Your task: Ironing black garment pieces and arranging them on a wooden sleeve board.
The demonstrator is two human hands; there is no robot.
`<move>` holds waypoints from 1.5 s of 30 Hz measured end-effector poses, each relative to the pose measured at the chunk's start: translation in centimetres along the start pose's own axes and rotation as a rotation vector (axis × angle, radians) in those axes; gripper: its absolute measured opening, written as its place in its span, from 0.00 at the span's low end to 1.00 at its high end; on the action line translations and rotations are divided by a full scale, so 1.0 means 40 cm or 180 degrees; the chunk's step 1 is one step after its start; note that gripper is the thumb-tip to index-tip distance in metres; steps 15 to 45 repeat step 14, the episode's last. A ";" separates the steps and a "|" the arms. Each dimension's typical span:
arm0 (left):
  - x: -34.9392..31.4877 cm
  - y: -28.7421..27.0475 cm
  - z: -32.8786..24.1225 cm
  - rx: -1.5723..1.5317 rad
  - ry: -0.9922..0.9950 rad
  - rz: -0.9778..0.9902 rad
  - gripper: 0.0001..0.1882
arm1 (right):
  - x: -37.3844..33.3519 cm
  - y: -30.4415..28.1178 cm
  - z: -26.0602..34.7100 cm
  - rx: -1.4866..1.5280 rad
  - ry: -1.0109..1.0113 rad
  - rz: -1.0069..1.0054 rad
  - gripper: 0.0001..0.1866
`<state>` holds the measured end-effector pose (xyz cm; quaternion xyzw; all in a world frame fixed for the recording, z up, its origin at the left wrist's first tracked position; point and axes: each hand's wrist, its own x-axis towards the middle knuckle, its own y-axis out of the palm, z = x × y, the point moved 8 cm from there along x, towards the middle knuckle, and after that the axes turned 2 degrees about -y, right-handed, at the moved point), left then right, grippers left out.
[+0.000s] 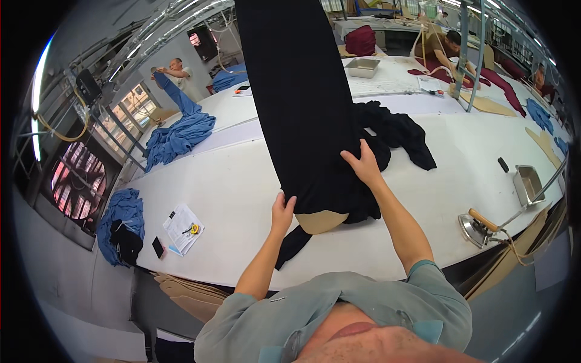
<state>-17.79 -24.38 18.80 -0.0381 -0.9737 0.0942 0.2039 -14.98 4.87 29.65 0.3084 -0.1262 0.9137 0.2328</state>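
A long black knit garment [302, 109] is pulled over a flat tan board [322, 223], whose rounded end sticks out at the bottom. My left hand [282, 212] pinches the cloth at the lower left edge, thumb on top. Higher up on the other side, my right hand [363, 164] grips the right edge of the same cloth, its thumb and forefinger showing and the other fingers partly hidden. The rest of the black cloth [399, 130] lies bunched on the white table [206, 181] to the right, and a dark strip hangs below the board.
On the right stand a steam iron [475, 228], a metal tray [529, 184] and a small black object [503, 164]. Papers [183, 230] with a tape measure [192, 229] and a phone [158, 247] lie left, near blue cloth [126, 212]. Other people work at tables beyond.
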 end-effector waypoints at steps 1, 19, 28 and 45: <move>-0.028 0.023 0.007 -0.0377 -0.0071 0.0015 0.08 | -0.003 -0.007 -0.034 0.0193 0.0194 0.0035 0.13; -0.265 0.041 0.300 -0.2248 -0.3026 -0.0727 0.18 | -0.082 -0.027 -0.018 0.0642 0.0264 0.0123 0.15; -0.265 0.041 0.300 -0.2248 -0.3026 -0.0727 0.18 | -0.082 -0.027 -0.018 0.0642 0.0264 0.0123 0.15; -0.265 0.041 0.300 -0.2248 -0.3026 -0.0727 0.18 | -0.082 -0.027 -0.018 0.0642 0.0264 0.0123 0.15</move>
